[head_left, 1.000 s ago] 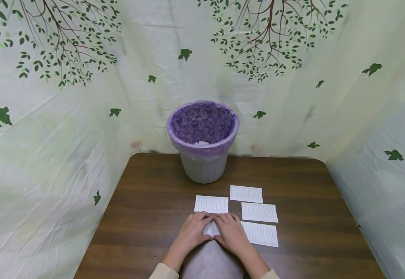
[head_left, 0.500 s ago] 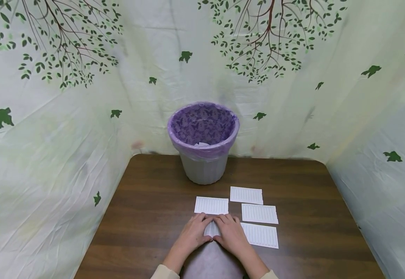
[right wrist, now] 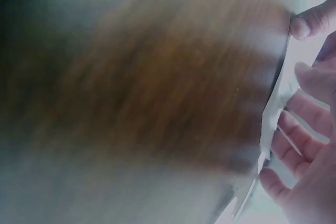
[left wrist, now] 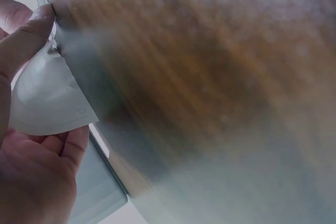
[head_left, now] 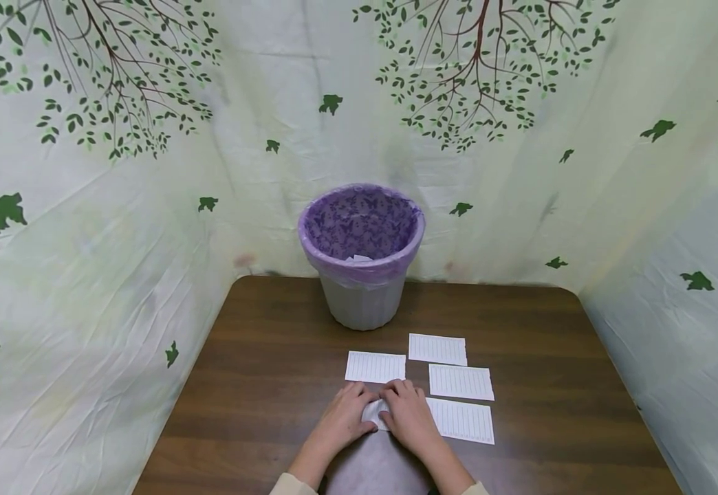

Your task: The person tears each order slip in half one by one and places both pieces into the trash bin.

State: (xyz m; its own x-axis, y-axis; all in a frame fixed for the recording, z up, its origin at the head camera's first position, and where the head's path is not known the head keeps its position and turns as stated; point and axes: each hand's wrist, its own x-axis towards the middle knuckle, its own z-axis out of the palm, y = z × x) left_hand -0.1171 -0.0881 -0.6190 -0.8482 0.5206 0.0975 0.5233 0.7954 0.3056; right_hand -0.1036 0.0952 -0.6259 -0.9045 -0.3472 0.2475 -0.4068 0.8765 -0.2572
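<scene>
Paper slip (head_left: 373, 414) takes on a curl

A second ago the part between the hands showed straight printed lines; now it is a rounder, plainer patch — the paper slip has bent, and its lines no longer read clearly. The right hand (head_left: 413, 418) has drawn its thumb away from that of the left hand (head_left: 342, 418): earlier the two tips met at the near edge, but now paper shows between them. The head view has tipped slightly too — the scene sits a touch lower.
</scene>
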